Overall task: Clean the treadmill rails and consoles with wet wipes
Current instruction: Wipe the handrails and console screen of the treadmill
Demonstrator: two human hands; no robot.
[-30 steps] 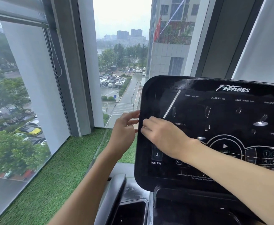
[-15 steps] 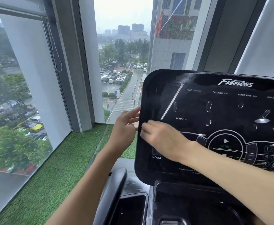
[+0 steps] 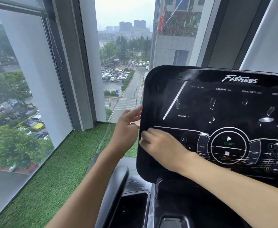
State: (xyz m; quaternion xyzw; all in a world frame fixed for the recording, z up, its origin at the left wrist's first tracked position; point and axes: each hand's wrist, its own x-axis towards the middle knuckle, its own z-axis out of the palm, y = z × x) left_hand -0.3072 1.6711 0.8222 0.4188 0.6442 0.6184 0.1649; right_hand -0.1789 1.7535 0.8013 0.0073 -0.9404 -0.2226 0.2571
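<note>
The black treadmill console (image 3: 217, 102) fills the right half of the view, and wet streaks show along its top edge. My right hand (image 3: 164, 148) lies palm down on its lower left area, fingers curled toward the left rim, slightly blurred. No wipe shows; anything under the palm is hidden. My left hand (image 3: 126, 127) is beside the console, its spread fingertips touching the left rim. A black handrail (image 3: 113, 191) runs down below the console's left corner.
A black cup holder recess (image 3: 131, 209) sits under the console. Green artificial turf (image 3: 56, 175) covers the ledge at the left. Floor-to-ceiling windows (image 3: 19, 96) with a blind cord (image 3: 56, 51) stand close behind and to the left.
My right hand has slid down the console's left side, from level with the INCLINE % label to below it. My left hand stays at the rim.
</note>
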